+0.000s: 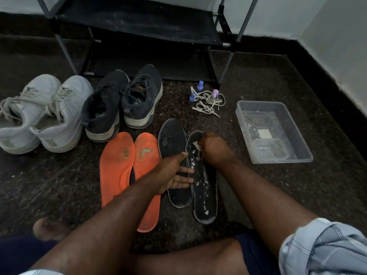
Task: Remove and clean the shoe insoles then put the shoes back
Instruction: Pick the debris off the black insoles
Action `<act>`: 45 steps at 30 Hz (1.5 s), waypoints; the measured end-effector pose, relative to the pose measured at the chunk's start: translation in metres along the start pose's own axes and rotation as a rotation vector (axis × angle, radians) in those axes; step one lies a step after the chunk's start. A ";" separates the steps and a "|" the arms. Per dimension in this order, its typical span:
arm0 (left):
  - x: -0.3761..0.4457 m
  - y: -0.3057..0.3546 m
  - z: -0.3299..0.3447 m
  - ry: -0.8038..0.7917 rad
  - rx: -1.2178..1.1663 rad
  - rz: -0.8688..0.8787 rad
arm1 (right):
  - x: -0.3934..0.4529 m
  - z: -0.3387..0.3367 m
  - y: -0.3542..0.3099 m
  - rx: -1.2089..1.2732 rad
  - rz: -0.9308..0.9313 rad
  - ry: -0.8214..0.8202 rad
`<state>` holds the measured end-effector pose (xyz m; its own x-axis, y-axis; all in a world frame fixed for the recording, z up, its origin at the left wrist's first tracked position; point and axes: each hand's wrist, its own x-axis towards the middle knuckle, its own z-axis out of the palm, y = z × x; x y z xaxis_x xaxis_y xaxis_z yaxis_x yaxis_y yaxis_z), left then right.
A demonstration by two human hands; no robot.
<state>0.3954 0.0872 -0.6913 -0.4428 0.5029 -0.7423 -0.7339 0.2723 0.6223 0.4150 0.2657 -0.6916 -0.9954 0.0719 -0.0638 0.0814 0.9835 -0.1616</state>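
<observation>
Insole (205, 187) under right hand (214, 148) grip

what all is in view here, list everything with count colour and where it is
white sneakers: 2, white, far left on floor
dark sneakers: 2, navy, right of the white pair
orange insoles: 2, orange, floor in front of the dark sneakers
black insoles: 2, black, right of the orange ones; right one flecked white
laces: loose bundle, off-white, by rack leg
small caps: 3, blue and purple, among the laces
plastic tub: 1, clear, far right
shoe rack: 1, black, against wall
left hand: open, pressing black insoles
right hand: gripping small white piece on right black insole
</observation>
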 end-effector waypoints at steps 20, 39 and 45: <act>0.006 -0.003 -0.001 0.007 0.004 0.011 | 0.001 0.000 -0.003 0.048 0.069 -0.054; 0.002 -0.002 0.000 -0.003 0.011 0.010 | -0.008 0.003 -0.008 -0.212 0.118 -0.148; 0.001 -0.001 0.002 -0.005 0.013 0.011 | -0.011 0.002 -0.013 -0.104 0.077 -0.252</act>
<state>0.3965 0.0890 -0.6925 -0.4482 0.5096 -0.7345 -0.7224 0.2775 0.6334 0.4245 0.2515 -0.6911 -0.9412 0.1167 -0.3170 0.1380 0.9894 -0.0453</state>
